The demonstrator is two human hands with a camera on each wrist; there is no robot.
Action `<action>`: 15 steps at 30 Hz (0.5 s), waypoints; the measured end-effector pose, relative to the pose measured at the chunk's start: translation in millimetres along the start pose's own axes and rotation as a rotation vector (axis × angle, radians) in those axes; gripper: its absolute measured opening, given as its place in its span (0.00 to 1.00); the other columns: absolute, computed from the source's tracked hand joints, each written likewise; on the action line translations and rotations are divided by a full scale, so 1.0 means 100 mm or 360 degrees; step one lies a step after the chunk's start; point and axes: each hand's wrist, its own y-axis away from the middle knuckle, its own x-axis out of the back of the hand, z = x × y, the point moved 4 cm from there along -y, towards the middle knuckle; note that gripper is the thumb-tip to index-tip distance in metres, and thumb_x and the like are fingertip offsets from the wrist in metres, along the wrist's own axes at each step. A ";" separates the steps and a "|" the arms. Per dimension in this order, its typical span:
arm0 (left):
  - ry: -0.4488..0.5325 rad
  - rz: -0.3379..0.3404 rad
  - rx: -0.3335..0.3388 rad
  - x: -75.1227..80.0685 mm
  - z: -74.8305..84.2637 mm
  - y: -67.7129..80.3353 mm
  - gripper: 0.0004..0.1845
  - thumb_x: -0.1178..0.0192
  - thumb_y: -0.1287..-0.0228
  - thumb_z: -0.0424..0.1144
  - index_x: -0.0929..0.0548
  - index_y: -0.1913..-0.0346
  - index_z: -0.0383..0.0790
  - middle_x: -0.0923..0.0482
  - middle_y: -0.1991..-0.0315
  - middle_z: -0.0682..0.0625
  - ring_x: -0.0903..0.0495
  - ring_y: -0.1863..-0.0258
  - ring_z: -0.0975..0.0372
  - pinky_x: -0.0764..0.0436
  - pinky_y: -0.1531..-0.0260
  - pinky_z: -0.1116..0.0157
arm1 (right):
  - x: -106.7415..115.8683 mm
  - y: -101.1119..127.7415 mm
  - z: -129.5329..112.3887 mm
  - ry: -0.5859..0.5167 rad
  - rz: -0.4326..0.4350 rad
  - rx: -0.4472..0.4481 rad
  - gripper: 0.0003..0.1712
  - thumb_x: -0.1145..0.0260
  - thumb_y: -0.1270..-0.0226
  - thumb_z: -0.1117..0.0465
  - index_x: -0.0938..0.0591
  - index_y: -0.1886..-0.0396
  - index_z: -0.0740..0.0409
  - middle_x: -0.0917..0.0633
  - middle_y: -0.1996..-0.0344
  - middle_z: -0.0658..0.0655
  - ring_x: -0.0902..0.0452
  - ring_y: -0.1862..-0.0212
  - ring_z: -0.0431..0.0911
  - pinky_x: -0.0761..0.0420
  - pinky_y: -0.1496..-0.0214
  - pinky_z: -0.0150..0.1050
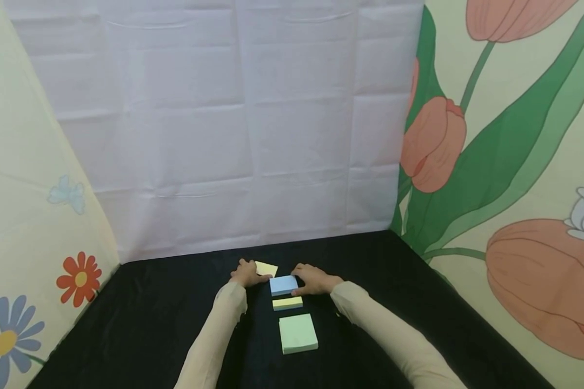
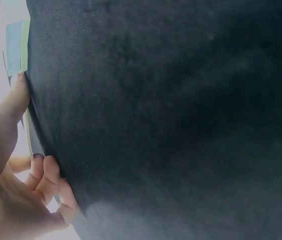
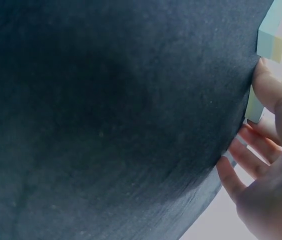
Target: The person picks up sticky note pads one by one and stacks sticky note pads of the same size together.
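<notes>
While both arms reach out over the black table (image 1: 418, 302), a white sheet (image 1: 224, 124) hangs behind it and flowered cloths (image 1: 516, 162) stand at the sides. On the table lies a row of paper pads. The green pad (image 1: 298, 333) is the biggest and lies nearest the person. Past it sits a thin yellow pad (image 1: 287, 303), then the blue pad (image 1: 283, 284). The right hand (image 1: 313, 280) rests beside the blue pad with its fingers curled against the pad's edge. The left hand (image 1: 245, 273) rests on the table and touches the small yellow pad (image 1: 266, 268) at the far end, fingers bent around its side.
</notes>
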 end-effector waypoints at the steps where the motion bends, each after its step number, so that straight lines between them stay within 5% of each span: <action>1: 0.0014 -0.0008 -0.0003 0.00 -0.01 0.00 0.40 0.33 0.39 0.58 0.28 0.41 0.24 0.32 0.54 0.31 0.25 0.54 0.43 0.28 0.51 0.40 | 0.00 0.00 0.00 0.0004 0.0000 0.0003 0.32 0.28 0.36 0.49 0.23 0.39 0.63 0.24 0.44 0.59 0.27 0.45 0.51 0.27 0.43 0.47; 8: 0.0138 -0.0029 0.0016 0.01 -0.04 -0.02 0.34 0.48 0.25 0.52 0.34 0.36 0.21 0.31 0.43 0.26 0.28 0.43 0.37 0.34 0.45 0.37 | -0.02 0.00 0.00 0.0056 -0.0019 -0.0016 0.33 0.29 0.35 0.48 0.24 0.38 0.63 0.25 0.43 0.59 0.28 0.42 0.52 0.27 0.41 0.47; 15: 0.0176 0.0002 -0.0012 0.02 -0.04 -0.03 0.22 0.52 0.23 0.40 0.32 0.39 0.23 0.26 0.46 0.29 0.26 0.46 0.37 0.33 0.46 0.38 | 0.00 0.01 0.00 0.0034 -0.0010 0.0004 0.32 0.29 0.35 0.49 0.24 0.38 0.63 0.25 0.42 0.59 0.28 0.42 0.52 0.27 0.41 0.47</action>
